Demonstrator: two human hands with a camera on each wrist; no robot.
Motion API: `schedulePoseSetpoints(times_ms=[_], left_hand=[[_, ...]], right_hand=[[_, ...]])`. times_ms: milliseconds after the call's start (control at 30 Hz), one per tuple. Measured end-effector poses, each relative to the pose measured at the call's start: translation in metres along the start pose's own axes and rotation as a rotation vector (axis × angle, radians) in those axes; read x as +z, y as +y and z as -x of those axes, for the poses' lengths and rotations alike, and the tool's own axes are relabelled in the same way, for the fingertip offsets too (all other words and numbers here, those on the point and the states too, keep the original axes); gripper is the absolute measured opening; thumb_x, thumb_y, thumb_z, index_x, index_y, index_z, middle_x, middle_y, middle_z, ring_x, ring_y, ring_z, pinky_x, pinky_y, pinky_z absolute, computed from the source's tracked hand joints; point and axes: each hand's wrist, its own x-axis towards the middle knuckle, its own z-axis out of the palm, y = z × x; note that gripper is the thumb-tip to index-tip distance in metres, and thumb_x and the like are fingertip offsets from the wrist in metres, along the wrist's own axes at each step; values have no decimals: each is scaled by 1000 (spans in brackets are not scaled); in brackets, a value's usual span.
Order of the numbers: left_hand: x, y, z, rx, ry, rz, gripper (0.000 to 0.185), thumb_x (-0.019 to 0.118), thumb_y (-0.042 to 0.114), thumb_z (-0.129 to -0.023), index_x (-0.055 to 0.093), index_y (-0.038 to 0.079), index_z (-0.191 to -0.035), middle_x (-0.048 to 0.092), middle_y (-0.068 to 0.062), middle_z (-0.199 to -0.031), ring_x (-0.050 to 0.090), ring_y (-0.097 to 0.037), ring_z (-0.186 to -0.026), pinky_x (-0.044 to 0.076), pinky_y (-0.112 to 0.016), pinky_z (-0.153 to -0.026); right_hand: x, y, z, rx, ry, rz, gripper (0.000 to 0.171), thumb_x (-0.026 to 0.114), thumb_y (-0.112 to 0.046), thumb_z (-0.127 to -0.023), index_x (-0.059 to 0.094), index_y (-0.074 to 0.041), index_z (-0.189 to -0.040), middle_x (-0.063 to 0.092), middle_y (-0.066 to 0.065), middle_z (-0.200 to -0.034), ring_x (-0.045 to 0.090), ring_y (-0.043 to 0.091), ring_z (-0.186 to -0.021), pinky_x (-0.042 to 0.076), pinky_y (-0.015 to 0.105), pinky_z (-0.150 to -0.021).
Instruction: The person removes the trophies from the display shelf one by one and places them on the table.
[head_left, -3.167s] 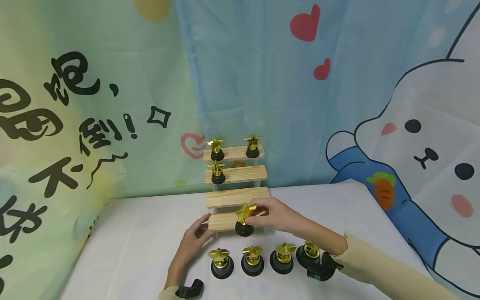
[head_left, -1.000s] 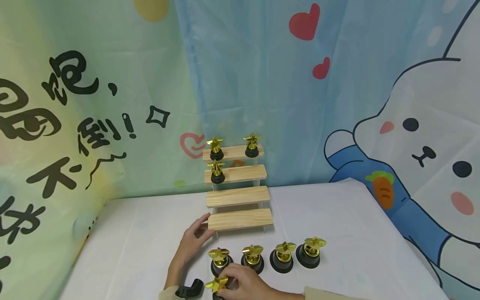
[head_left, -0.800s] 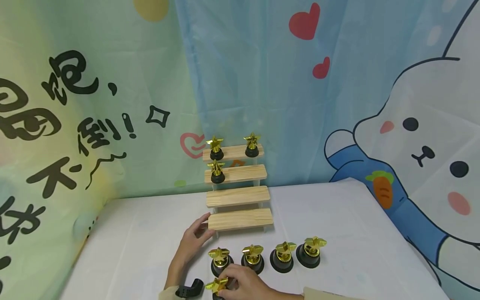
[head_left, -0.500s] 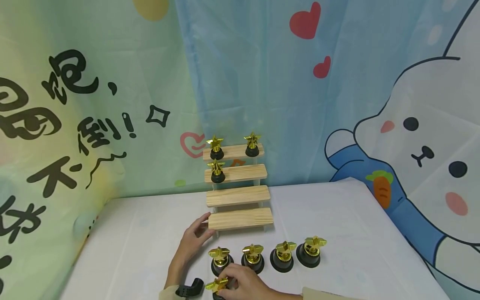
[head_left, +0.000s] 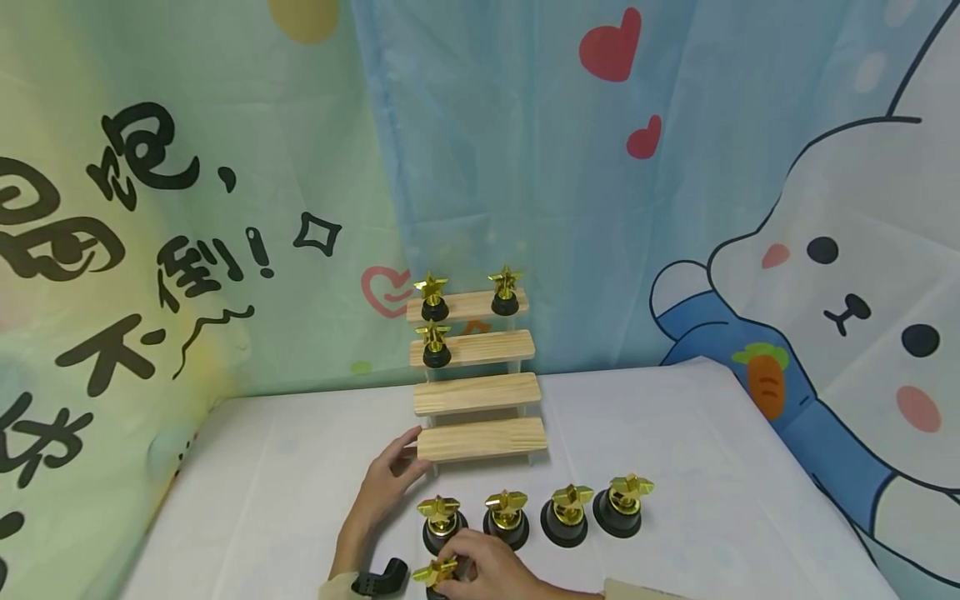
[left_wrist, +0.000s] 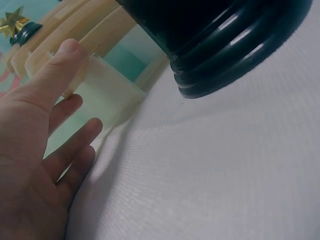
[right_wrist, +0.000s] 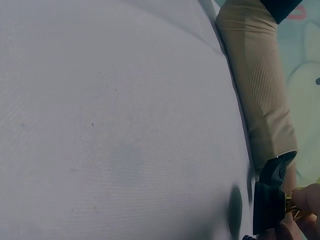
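In the head view my right hand (head_left: pixel 487 567) pinches a small gold star trophy (head_left: pixel 437 572) near the table's front; the frame edge cuts off its base. The right wrist view shows this trophy's black base (right_wrist: pixel 269 207) beside the fingertips (right_wrist: pixel 306 200). My left hand (head_left: pixel 386 479) touches the left end of the lowest shelf of a wooden tiered stand (head_left: pixel 480 439). Its thumb (left_wrist: pixel 65 62) lies against the board, the other fingers loosely extended by the pale side panel (left_wrist: pixel 107 85). A black trophy base (left_wrist: pixel 225 55) looms close there; which trophy it belongs to I cannot tell.
Several star trophies (head_left: pixel 568 517) stand in a row before the stand. Two more trophies (head_left: pixel 506 292) are on the top shelf, and one trophy (head_left: pixel 434 346) is at the left of the second shelf. A printed curtain (head_left: pixel 495 167) hangs behind the white tablecloth (head_left: pixel 675 450).
About three seconds ago my right hand held a trophy at the lowest shelf; now it holds one near the table's front. Over the last second the hands barely move. My left hand stays put.
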Motion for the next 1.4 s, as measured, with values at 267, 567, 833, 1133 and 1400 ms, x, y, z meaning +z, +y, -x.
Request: schedulePoseSetpoints(times_ms=[267, 567, 833, 1133, 1400], left_hand=[[0, 1, 1, -11, 3, -1, 66, 72, 44, -84, 50, 21, -142, 55, 2, -142, 62, -19, -118, 51, -34, -99], [0, 1, 0, -9, 1, -1, 65, 73, 41, -84, 51, 21, -141, 55, 2, -142, 62, -18, -117, 51, -33, -99], [1, 0, -1, -13, 4, -1, 65, 74, 40, -84, 50, 21, -142, 55, 3, -141, 62, -18, -117, 51, -34, -99], [1, -2, -1, -13, 4, 11, 66, 74, 43, -83, 51, 21, -141, 56, 2, -141, 63, -19, -117, 52, -29, -97], [0, 1, 0, -12, 5, 0, 66, 74, 41, -83, 51, 21, -141, 56, 1, -141, 63, -19, -116, 52, -30, -96]], right_hand=[[0, 4, -1, 9, 13, 8, 14, 71, -19, -87, 69, -10, -99, 63, -4, -97, 54, -6, -78, 49, 14, -65], [2, 7, -2, 61, 10, -7, 15, 73, -14, -85, 68, -8, -98, 62, -3, -94, 53, -6, -78, 48, 15, -65], [4, 9, 0, 51, 15, 28, 15, 75, -16, -84, 67, -8, -94, 61, -8, -90, 51, -8, -78, 47, 15, -65], [5, 12, 0, 42, 6, 75, 17, 76, -15, -83, 64, -9, -93, 59, -10, -89, 49, -10, -78, 46, 14, -65], [4, 14, 0, 65, 0, 42, 18, 76, -17, -83, 64, -10, -94, 58, -10, -90, 50, -9, -79, 45, 14, -65]])
